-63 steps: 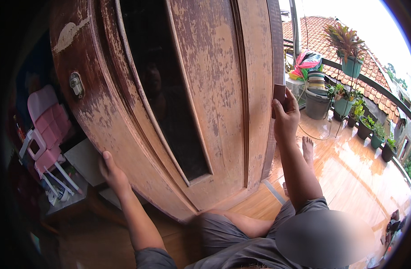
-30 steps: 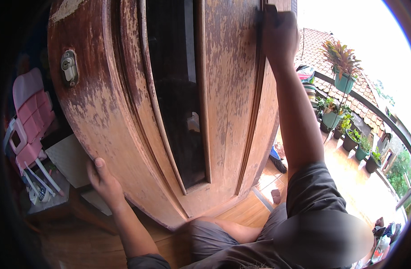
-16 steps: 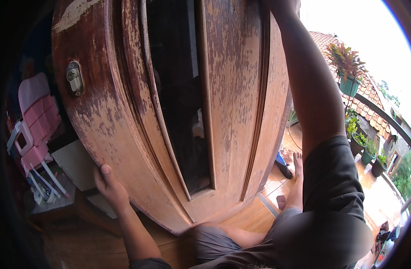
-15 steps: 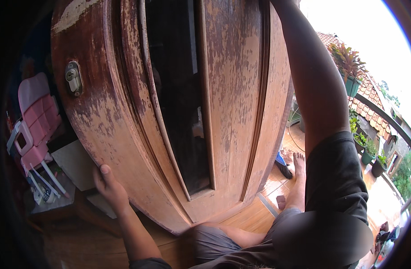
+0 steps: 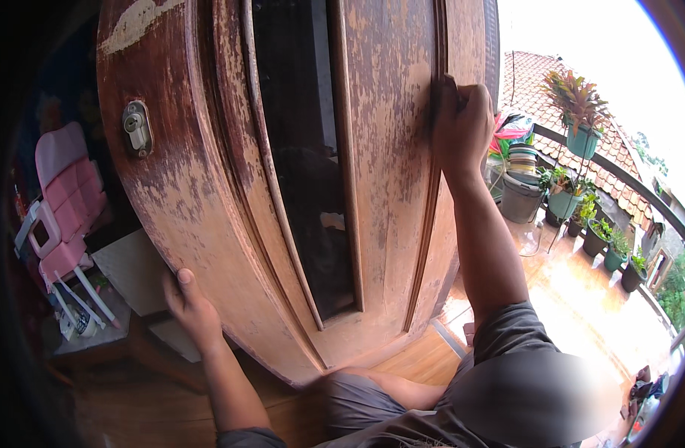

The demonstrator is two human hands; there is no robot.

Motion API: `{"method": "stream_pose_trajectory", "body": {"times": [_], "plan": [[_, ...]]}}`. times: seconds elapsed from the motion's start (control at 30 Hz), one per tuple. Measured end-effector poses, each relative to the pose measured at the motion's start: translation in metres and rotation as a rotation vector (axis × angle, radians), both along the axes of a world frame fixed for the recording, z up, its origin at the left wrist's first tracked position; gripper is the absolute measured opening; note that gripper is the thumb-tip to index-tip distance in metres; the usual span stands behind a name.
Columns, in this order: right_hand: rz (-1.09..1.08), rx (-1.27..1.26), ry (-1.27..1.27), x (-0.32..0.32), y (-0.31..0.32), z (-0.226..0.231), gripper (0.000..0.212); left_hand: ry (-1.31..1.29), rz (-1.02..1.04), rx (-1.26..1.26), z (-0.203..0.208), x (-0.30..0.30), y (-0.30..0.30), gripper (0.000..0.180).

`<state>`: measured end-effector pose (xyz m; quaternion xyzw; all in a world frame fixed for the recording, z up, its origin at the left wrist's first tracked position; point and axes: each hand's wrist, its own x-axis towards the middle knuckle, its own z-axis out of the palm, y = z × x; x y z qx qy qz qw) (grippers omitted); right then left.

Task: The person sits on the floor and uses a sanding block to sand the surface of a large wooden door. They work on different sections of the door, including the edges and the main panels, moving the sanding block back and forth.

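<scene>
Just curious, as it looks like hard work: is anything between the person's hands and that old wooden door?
Nothing visible. The left hand grips the door at its lock-side edge, and the right hand presses directly on its worn face.

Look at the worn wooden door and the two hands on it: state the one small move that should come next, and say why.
Probably draw the right hand down along the groove beside the dark glass panel. It presses on the door high up on that moulding, the finish below looks patchy and worn, and the left hand braces the lock-side edge, so the door looks steady.
</scene>
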<state>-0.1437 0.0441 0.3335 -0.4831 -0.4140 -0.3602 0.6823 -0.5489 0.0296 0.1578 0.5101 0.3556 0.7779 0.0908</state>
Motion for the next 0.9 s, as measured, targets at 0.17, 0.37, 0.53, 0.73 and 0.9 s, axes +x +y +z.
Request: {"method": "stream_pose_trajectory", "body": {"times": [0.17, 0.37, 0.53, 0.73, 0.9], "plan": [[-0.008, 0.132, -0.089, 0.016, 0.018, 0.133, 0.037, -0.011, -0.049, 0.005, 0.002, 0.001, 0.000, 0.068], [0.119, 0.075, -0.123, 0.027, 0.022, 0.230, 0.039, -0.041, -0.036, -0.010, -0.002, 0.001, 0.004, 0.068], [-0.059, -0.047, -0.101, 0.014, 0.001, 0.078, 0.029, 0.014, -0.051, 0.020, -0.001, -0.002, 0.006, 0.068], [-0.047, -0.037, -0.083, 0.004, -0.003, -0.003, 0.027, 0.005, -0.041, 0.001, 0.002, 0.000, 0.002, 0.071], [-0.028, 0.054, -0.101, -0.001, -0.010, 0.149, 0.033, 0.037, -0.041, 0.007, 0.003, 0.000, 0.001, 0.071]]}}
